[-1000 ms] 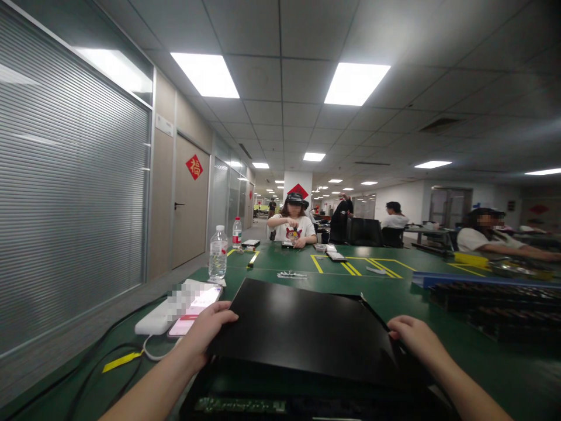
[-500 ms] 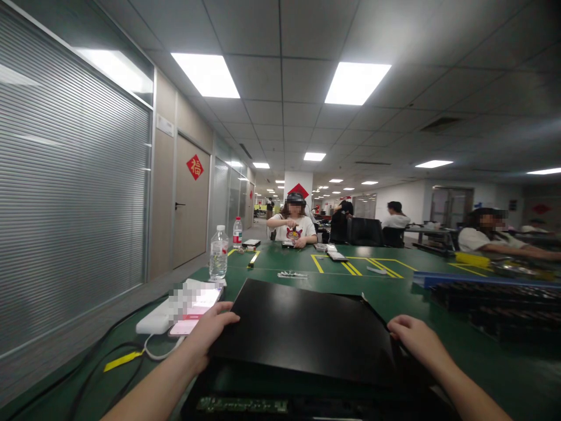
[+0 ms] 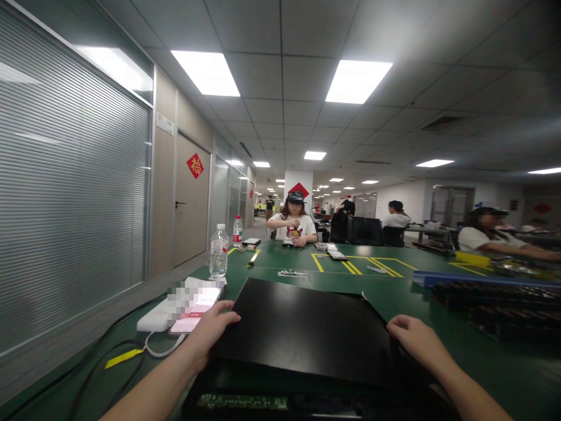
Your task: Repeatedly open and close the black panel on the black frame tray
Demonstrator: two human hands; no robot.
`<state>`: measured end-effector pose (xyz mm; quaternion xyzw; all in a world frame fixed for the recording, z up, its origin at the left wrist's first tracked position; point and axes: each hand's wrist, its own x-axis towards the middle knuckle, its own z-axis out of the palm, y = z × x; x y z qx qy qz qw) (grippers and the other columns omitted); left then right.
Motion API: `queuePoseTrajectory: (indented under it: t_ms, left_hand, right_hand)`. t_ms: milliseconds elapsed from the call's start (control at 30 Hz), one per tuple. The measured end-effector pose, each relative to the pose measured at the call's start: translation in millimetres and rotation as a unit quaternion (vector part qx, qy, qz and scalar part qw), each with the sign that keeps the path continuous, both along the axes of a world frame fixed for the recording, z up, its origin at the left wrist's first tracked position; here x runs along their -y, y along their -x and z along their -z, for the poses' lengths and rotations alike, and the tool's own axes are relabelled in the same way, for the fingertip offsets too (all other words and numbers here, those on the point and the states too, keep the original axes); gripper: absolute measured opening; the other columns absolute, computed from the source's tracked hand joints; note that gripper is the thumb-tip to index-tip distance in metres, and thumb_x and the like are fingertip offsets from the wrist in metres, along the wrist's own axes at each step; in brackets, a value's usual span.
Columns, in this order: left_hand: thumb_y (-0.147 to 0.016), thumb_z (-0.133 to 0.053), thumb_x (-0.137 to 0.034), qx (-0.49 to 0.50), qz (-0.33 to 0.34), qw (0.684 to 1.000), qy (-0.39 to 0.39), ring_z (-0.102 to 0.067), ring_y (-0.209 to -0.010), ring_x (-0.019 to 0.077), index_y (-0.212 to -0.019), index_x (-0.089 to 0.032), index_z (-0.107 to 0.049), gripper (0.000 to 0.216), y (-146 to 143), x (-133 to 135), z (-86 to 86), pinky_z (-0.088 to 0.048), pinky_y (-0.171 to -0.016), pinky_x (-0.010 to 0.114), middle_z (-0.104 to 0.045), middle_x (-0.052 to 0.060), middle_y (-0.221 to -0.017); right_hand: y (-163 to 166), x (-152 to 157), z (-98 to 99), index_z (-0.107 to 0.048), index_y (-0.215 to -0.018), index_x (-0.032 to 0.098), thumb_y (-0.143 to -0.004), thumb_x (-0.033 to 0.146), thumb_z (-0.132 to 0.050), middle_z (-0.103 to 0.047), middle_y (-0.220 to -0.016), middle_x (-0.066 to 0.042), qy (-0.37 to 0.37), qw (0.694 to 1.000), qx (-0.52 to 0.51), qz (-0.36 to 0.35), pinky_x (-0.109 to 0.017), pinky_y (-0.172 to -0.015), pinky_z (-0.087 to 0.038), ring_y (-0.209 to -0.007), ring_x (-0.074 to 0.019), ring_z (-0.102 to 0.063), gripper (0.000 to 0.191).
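Observation:
A flat black panel (image 3: 302, 327) lies tilted over a dark tray (image 3: 245, 403) at the near edge of the green table (image 3: 394, 295). My left hand (image 3: 210, 330) grips the panel's left edge, thumb on top. My right hand (image 3: 414, 342) holds its right edge, fingers curled over the corner. Under the panel's front edge a green strip shows inside the tray.
A phone (image 3: 195, 307) and a white power bank (image 3: 158, 318) with cable lie left of my left hand. Two water bottles (image 3: 218, 252) stand beyond. Black trays (image 3: 491, 307) are stacked at the right. People sit at the far end and right side of the table.
The view has drifted slightly; both hands keep their hold on the black panel, which has barely moved.

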<state>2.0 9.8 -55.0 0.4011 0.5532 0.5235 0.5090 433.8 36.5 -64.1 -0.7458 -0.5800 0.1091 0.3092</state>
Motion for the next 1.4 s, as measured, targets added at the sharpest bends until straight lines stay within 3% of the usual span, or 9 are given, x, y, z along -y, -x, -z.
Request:
queuePoseTrajectory:
  t_ms: [567,933,1100,1400]
  left_hand:
    - [-0.059,-0.06,-0.017,-0.014,0.009,1.0,-0.016,-0.066,-0.06,0.0233,-0.098,-0.019,-0.055,0.04,2.4,-1.5,1.4,-0.049,-0.054,0.03,-0.068,0.001,-0.059]
    - [-0.059,-0.066,-0.023,0.014,0.007,0.999,-0.03,-0.067,-0.074,0.022,-0.092,-0.017,-0.062,0.034,8.3,-1.1,-3.9,-0.05,-0.067,0.03,-0.071,0.004,-0.074]
    - [-0.06,-0.062,-0.02,-0.086,0.013,0.994,-0.067,-0.065,-0.083,0.0224,-0.088,-0.015,-0.064,0.029,9.8,0.7,-6.2,-0.048,-0.073,0.029,-0.072,0.006,-0.085]
    - [-0.063,-0.051,-0.022,-0.291,0.031,0.952,-0.088,-0.064,-0.077,0.0222,-0.073,-0.016,-0.061,0.015,11.8,-3.0,5.4,-0.045,-0.068,0.029,-0.069,0.003,-0.073]
  right_hand:
    - [1.0,1.7,-2.8,-0.067,-0.063,0.022,-0.063,0.027,-0.055,-0.068,-0.07,-0.003,0.002,1.0,-0.013,-0.006,-0.028,-0.062,-0.04,-0.07,-0.0207,-0.06,0.014]
    - [-6.2,-2.7,2.4,-0.068,-0.07,0.023,-0.059,0.027,-0.056,-0.068,-0.071,-0.004,0.005,0.999,-0.029,0.02,-0.029,-0.061,-0.041,-0.071,-0.0227,-0.061,0.016]
    - [-8.3,-5.1,4.0,-0.068,-0.073,0.022,-0.061,0.028,-0.052,-0.069,-0.072,-0.004,0.008,1.0,-0.016,0.016,-0.03,-0.062,-0.041,-0.071,-0.0225,-0.061,0.021]
    - [-13.1,-8.1,9.1,-0.067,-0.075,0.022,-0.066,0.032,-0.045,-0.07,-0.076,-0.003,0.025,0.999,-0.015,-0.019,-0.031,-0.066,-0.041,-0.075,-0.0219,-0.062,0.026]
